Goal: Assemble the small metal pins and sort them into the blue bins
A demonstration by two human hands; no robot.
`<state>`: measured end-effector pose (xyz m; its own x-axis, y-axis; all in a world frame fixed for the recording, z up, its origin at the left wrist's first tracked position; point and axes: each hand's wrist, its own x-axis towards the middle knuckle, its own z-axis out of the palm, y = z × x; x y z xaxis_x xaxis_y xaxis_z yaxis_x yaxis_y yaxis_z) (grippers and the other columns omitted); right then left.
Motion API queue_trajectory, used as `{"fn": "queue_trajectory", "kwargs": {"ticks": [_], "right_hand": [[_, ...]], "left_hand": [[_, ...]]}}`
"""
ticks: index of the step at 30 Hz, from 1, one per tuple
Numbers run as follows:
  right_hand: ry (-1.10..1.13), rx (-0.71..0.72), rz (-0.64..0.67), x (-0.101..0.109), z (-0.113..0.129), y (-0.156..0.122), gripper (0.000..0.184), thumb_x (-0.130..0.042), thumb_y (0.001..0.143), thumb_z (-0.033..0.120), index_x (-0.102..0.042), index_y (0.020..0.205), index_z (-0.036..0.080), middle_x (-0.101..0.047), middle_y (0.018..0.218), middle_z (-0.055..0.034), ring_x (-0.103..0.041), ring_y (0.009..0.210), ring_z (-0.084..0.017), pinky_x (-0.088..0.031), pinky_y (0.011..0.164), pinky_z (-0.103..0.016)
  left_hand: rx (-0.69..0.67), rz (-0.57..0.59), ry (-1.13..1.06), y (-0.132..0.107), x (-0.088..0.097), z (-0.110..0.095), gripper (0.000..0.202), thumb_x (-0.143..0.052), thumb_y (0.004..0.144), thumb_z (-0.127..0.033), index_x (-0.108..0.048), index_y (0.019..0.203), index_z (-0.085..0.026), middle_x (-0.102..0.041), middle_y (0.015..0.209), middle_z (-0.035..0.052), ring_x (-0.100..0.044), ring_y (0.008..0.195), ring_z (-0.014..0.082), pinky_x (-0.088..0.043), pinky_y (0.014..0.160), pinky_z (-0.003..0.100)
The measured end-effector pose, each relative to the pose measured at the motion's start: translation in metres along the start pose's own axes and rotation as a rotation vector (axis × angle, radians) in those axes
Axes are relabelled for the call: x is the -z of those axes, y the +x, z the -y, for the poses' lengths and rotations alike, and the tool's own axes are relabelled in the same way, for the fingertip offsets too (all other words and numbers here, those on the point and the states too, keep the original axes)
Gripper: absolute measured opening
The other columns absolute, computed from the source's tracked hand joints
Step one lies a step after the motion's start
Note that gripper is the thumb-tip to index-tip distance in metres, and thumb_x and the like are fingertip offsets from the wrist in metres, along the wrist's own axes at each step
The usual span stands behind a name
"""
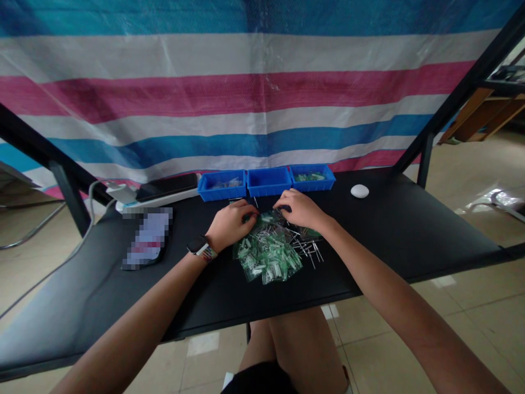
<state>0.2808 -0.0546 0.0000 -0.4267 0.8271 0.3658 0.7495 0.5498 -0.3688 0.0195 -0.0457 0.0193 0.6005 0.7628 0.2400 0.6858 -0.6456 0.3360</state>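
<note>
A heap of small clear bags with green parts (268, 254) lies in the middle of the black table (410, 235), with loose metal pins (305, 249) at its right side. My left hand (232, 223), a watch on its wrist, rests at the heap's far left edge with its fingers curled and pinched on something I cannot make out. My right hand (299, 209) is at the heap's far right edge, fingers bent down onto the pieces; what they hold is hidden.
Three blue bins (266, 181) stand in a row behind the heap. A white power strip with a black phone (164, 189) lies far left, a blurred dark pouch (147, 241) near it, a white round object (360, 191) far right. A striped tarp hangs behind.
</note>
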Motion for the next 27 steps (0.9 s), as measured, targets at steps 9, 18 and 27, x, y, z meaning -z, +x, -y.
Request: {"fn": "queue_trajectory", "kwargs": {"ticks": [9,18,27], "right_hand": [[-0.098,0.023,0.008,0.003,-0.001,0.001,0.018,-0.068,0.092,0.007,-0.077,0.095,0.022,-0.064,0.095,-0.0061,-0.056,0.097,-0.025,-0.044,0.088,-0.036],[-0.011,0.047,0.047,0.002,-0.005,-0.001,0.02,-0.067,0.086,0.003,-0.072,0.092,0.021,-0.069,0.094,-0.0046,-0.056,0.094,-0.024,-0.043,0.088,-0.036],[0.086,-0.008,0.052,-0.001,-0.01,0.0,0.018,-0.072,0.08,0.002,-0.071,0.081,0.02,-0.069,0.089,-0.004,-0.057,0.089,-0.022,-0.042,0.083,-0.033]], "left_hand": [[-0.023,0.012,-0.028,-0.002,-0.003,-0.003,0.031,-0.051,0.097,-0.033,-0.08,0.103,-0.024,-0.073,0.104,0.0059,-0.068,0.084,0.021,-0.049,0.074,0.032],[-0.04,0.018,-0.031,-0.003,-0.005,-0.007,0.03,-0.051,0.097,-0.032,-0.079,0.106,-0.023,-0.073,0.105,0.0064,-0.069,0.089,0.0222,-0.05,0.075,0.033],[-0.049,0.028,-0.03,-0.003,-0.006,-0.007,0.029,-0.051,0.096,-0.03,-0.078,0.105,-0.024,-0.072,0.105,0.0063,-0.069,0.089,0.022,-0.05,0.074,0.032]]}}
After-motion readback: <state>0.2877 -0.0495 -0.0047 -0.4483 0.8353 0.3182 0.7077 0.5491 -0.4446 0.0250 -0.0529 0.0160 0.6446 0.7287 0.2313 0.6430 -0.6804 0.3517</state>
